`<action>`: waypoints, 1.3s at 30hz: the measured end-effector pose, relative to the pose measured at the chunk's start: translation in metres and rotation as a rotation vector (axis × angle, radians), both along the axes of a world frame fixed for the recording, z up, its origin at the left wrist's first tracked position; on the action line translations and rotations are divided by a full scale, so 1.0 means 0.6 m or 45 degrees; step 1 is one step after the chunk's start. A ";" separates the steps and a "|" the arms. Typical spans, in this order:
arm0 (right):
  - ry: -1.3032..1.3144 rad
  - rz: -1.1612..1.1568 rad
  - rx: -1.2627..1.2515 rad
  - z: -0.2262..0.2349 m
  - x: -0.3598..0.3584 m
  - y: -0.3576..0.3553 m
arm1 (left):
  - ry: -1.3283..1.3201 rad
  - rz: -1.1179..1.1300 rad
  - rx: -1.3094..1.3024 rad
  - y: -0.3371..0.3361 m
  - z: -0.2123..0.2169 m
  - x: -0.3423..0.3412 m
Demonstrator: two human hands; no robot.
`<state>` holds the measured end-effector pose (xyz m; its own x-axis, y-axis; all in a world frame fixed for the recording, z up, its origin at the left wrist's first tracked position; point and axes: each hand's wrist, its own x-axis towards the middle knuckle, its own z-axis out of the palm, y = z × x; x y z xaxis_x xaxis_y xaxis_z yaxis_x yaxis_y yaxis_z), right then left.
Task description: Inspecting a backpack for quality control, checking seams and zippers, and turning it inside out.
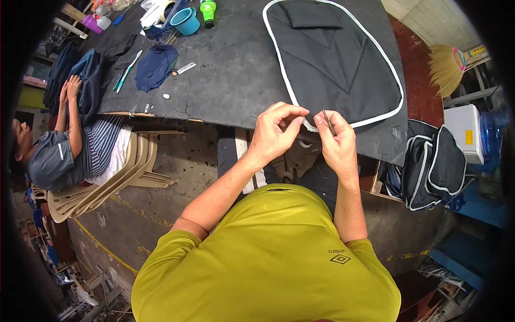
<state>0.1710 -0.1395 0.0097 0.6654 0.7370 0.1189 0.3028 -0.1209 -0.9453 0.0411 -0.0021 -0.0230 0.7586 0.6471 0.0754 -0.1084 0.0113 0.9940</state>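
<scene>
A black quilted fabric panel (335, 64) with rounded ends and white edge binding lies on the dark table, a flat black piece at its far end. Both hands meet over its near edge. My left hand (276, 131) has thumb and forefinger drawn together in a pinch beside the white binding; whatever is between them is too small to make out. Close to its right, my right hand (339, 140) is closed around a small, thin dark metal tool (328, 122), whose exact kind I cannot tell. The right fingers are at the binding's near corner.
On the table (225, 70) are a teal bucket (185, 22), a green bottle (208, 12), dark blue cloth (155, 67) and a toothbrush (130, 71). Another person (59, 150) sits at left by stacked chairs (129, 172). Black white-edged pieces (435, 166) hang at right; beyond is a broom (448, 70).
</scene>
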 end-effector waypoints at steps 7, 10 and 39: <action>-0.171 0.005 -0.075 -0.002 -0.006 0.000 | 0.054 0.303 1.430 0.003 0.042 0.003; -0.071 -0.051 -0.015 0.014 -0.011 -0.009 | 0.096 0.259 1.308 0.017 0.021 0.006; -0.728 -0.203 -0.194 0.027 -0.034 -0.008 | 0.097 0.300 1.133 0.058 0.028 0.005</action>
